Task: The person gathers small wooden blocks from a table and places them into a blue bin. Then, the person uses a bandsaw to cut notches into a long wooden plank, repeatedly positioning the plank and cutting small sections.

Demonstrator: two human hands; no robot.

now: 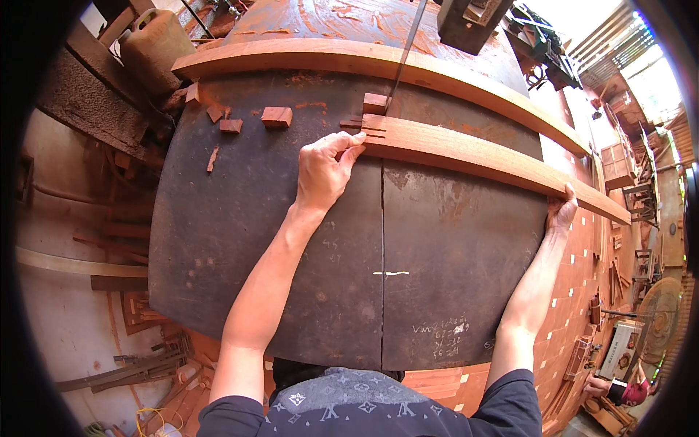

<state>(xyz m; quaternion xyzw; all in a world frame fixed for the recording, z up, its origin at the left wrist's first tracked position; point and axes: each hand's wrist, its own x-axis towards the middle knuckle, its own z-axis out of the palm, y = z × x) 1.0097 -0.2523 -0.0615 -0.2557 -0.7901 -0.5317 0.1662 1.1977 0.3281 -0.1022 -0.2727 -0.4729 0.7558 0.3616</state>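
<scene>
A long reddish wooden beam [473, 154] lies across the dark bandsaw table [451, 240]. Its left end has narrow cuts in it and sits against the thin upright saw blade [406, 54]. My left hand [322, 169] is closed in a pinch on that cut end, thumb and forefinger close to the blade. Toward the beam's right end, my right hand [562, 211] grips it from the near side, past the table's edge; some of its fingers are hidden. A small wood block [375, 103] lies just beyond the cut end, beside the blade.
A second long beam [328, 56] spans the table behind the blade. Several offcuts, one a small block [277, 117], lie at the table's far left. A dark saw guide [473, 22] hangs above. At left stands a dusty jerrycan [155, 51]; another person [628, 392] is at lower right.
</scene>
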